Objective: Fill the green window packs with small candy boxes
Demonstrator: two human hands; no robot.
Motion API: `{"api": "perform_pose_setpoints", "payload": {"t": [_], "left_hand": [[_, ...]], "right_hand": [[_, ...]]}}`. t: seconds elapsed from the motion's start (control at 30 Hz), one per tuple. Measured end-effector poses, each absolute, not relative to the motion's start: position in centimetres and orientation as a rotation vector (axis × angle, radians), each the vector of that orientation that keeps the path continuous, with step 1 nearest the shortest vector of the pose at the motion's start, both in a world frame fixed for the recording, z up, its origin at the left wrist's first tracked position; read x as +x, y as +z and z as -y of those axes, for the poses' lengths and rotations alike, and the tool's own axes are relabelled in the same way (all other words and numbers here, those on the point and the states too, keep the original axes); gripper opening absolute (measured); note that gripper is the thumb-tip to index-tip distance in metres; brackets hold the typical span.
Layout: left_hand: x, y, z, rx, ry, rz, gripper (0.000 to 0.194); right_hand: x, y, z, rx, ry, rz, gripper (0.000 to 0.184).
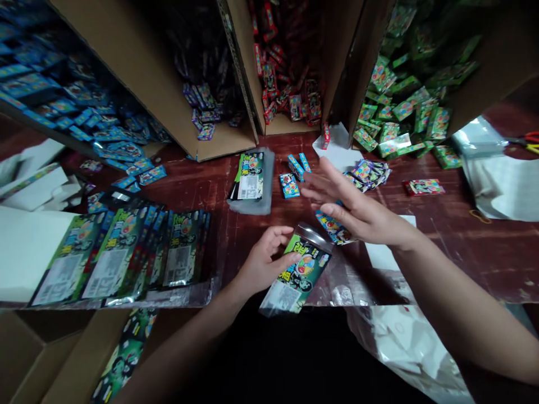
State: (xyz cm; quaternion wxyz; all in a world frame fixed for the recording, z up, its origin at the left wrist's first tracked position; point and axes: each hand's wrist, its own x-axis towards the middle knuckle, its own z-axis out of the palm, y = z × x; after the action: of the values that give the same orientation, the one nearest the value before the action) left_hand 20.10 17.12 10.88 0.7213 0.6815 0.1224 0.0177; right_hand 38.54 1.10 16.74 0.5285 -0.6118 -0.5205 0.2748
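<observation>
Printed pouch [309, 280], green and black with a clear plastic end, is just below the centre of the frame, tilted with its clear end towards the upper right and its lower end over the near edge of the tabletop [202, 163]. The left hand [269, 255] grips it by its left side, thumb flat across the printed front and fingers curled. The right hand [357, 216] is open, fingers extended and slightly apart, above and to the right of the pouch; nothing is visible in its grasp. It is over a fan of blue packets [332, 225], though whether it touches them cannot be told.

The step in hand appears to be steadying the pouch in one hand while the other is free. Putting anything inside would call for the clear end to be held apart and the item lined up with it; whether that end is open now is hard to tell.

Near the centre lie a few small blue boxes [289, 186], just right of a stack of flat pouches [252, 179]. Purple packets [369, 174] and a red box [425, 187] lie further right. Similar printed pouches [113, 255] overlap in a row at centre left. Across the top, cardboard cartons [135, 73] hold blue, purple, red and green boxes.
</observation>
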Motion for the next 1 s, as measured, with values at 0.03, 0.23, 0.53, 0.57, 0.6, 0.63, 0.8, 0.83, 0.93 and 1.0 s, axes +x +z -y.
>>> {"api": "perform_pose_setpoints", "payload": {"t": [0.03, 0.23, 0.53, 0.57, 0.6, 0.63, 0.8, 0.83, 0.93, 1.0], "left_hand": [[20.2, 11.0, -17.0, 1.497, 0.037, -0.264, 0.046], [20.0, 10.7, -16.3, 1.464, 0.030, -0.215, 0.050], [19.2, 10.3, -17.2, 1.471, 0.055, -0.293, 0.052], [19.2, 10.4, -17.3, 1.470, 0.060, -0.306, 0.052], [19.3, 10.4, -17.4, 1.467, 0.058, -0.313, 0.052], [19.4, 10.4, -17.4, 1.460, 0.051, -0.312, 0.052], [19.9, 10.0, -17.3, 1.454, 0.034, -0.280, 0.053], [19.9, 9.9, -17.3, 1.454, 0.037, -0.284, 0.053], [19.7, 9.7, -17.6, 1.442, 0.037, -0.316, 0.054], [19.3, 9.7, -17.9, 1.436, 0.027, -0.329, 0.056]], "right_hand": [[38.4, 16.9, -1.4, -1.451, 0.672, 1.268, 0.076], [38.3, 16.5, -2.0, -1.445, 0.854, 1.565, 0.073], [36.6, 14.5, -1.4, -1.805, 0.320, 1.327, 0.075], [36.5, 14.2, -1.2, -1.814, 0.285, 1.273, 0.073], [36.4, 14.1, -0.9, -1.814, 0.281, 1.247, 0.070], [36.5, 14.0, -0.7, -1.806, 0.299, 1.251, 0.069], [37.9, 15.2, -0.6, -1.773, 0.516, 1.432, 0.071], [38.1, 15.6, -0.8, -1.769, 0.548, 1.471, 0.070], [38.3, 16.0, -1.5, -1.749, 0.554, 1.534, 0.066], [38.2, 15.9, -2.0, -1.719, 0.554, 1.550, 0.066]]}}
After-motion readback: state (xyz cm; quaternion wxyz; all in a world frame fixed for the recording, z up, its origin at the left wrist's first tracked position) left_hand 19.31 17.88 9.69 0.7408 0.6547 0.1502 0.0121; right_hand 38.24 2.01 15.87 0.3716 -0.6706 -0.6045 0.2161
